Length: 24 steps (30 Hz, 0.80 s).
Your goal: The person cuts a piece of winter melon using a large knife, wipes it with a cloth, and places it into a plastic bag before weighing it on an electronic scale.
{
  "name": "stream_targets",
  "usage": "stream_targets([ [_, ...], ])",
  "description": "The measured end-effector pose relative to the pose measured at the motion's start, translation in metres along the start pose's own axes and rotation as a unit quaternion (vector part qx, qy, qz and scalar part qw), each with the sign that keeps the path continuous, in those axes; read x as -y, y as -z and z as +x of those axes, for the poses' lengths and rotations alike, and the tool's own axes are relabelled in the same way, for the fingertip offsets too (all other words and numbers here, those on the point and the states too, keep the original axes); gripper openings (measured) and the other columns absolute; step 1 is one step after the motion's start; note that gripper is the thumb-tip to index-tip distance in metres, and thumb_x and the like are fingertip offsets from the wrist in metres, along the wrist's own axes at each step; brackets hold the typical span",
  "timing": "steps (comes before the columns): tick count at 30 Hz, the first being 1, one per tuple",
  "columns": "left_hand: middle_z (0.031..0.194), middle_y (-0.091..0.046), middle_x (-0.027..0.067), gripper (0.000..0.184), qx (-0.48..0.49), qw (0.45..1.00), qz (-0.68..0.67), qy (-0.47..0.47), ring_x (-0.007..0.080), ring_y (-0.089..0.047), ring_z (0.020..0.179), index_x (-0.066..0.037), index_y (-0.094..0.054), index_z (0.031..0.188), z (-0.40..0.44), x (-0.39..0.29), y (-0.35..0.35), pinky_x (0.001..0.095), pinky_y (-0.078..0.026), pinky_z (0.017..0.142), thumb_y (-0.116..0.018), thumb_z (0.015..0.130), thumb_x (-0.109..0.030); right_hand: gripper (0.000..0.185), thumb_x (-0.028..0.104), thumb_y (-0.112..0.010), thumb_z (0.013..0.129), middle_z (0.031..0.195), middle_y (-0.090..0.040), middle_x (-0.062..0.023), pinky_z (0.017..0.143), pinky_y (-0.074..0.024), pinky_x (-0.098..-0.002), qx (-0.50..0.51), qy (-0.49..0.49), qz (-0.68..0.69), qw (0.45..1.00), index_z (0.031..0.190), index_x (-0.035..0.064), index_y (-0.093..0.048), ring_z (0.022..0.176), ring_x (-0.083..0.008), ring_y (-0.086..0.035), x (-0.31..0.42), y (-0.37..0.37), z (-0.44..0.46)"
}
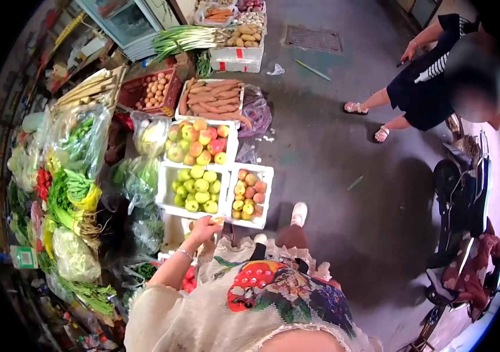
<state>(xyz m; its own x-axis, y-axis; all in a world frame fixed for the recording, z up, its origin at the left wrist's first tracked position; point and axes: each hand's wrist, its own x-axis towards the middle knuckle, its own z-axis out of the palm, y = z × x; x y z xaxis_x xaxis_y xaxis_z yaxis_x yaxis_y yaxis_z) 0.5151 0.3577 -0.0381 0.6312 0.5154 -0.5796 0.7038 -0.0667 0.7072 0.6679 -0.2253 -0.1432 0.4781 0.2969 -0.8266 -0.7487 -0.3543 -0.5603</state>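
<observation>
My left hand (203, 228), with a bracelet at the wrist, reaches out just below the white box (163, 202) of green pears (197, 188). Its fingers are closed around a small pale orange and yellowish thing (217, 221), perhaps a fruit; its kind is too small to make out. To the right of that box stands another white box (268, 196) with peaches (250, 192) and small yellowish fruit. A foam box (173, 232) under my left hand is partly hidden by my arm. My right hand does not show.
Red and yellow apples (200, 144), carrots (214, 97), a crate of eggs (156, 88) and potatoes (244, 38) line the display ahead. Bagged greens (79, 141) fill the left. Another person (423, 94) stands on the right, near a parked scooter (461, 193).
</observation>
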Motion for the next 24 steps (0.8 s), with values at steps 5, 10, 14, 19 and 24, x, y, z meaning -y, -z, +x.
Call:
stream_targets([
  [5,0.084,-0.070,0.0114,0.039,0.017,1.000,-0.016,-0.020,0.0192,-0.065,0.076,0.002,-0.064,0.092,0.085,-0.142,-0.035,0.0345,-0.052,0.069,-0.081,0.069,-0.024,0.023,0.015,-0.060,0.087,0.070,-0.059,-0.0075,0.053,-0.0486,-0.0338,-0.008,-0.005,-0.058,0.998,0.109,0.0096,-0.059,0.060,-0.0183,-0.060,0.108,0.024,0.070],
  [10,0.082,-0.069,0.0107,0.037,-0.012,0.999,-0.008,0.034,0.0193,-0.065,0.075,0.002,-0.064,0.092,0.137,-0.182,-0.074,0.0338,-0.052,0.069,-0.080,0.069,-0.021,0.020,0.014,-0.055,0.088,0.062,-0.054,-0.0054,0.045,-0.0419,-0.0307,-0.071,-0.034,-0.100,0.992,0.108,0.0123,-0.058,0.053,-0.0154,-0.056,0.252,0.116,0.113],
  [14,0.092,-0.070,0.0144,0.046,-0.059,0.994,-0.022,0.089,0.0242,-0.067,0.082,0.003,-0.061,0.109,0.159,-0.191,-0.076,0.0344,-0.053,0.073,-0.077,0.071,-0.020,0.018,0.014,-0.051,0.089,0.056,-0.050,-0.0038,0.037,-0.0365,-0.0281,-0.188,-0.017,-0.090,0.978,0.107,0.0144,-0.057,0.048,-0.0131,-0.053,0.415,0.184,0.160],
  [19,0.102,-0.068,0.0168,0.066,-0.112,0.977,-0.023,0.182,0.0283,-0.066,0.095,0.001,-0.055,0.123,0.218,-0.176,-0.064,0.0356,-0.052,0.085,-0.077,0.067,-0.024,0.022,0.013,-0.056,0.094,0.075,-0.059,-0.0040,0.043,-0.0417,-0.0223,-0.139,0.123,-0.052,0.981,0.115,0.0087,-0.055,0.057,-0.0112,-0.057,0.649,0.094,0.279],
  [24,0.083,-0.065,0.0117,0.053,-0.150,0.975,-0.119,0.112,0.0234,-0.063,0.076,-0.001,-0.055,0.114,0.335,-0.142,-0.065,0.0355,-0.051,0.069,-0.076,0.069,-0.021,0.028,0.016,-0.060,0.092,0.083,-0.064,-0.0045,0.049,-0.0451,-0.0245,0.086,0.138,-0.166,0.973,0.119,0.0073,-0.055,0.063,-0.0130,-0.059,0.748,-0.027,0.366],
])
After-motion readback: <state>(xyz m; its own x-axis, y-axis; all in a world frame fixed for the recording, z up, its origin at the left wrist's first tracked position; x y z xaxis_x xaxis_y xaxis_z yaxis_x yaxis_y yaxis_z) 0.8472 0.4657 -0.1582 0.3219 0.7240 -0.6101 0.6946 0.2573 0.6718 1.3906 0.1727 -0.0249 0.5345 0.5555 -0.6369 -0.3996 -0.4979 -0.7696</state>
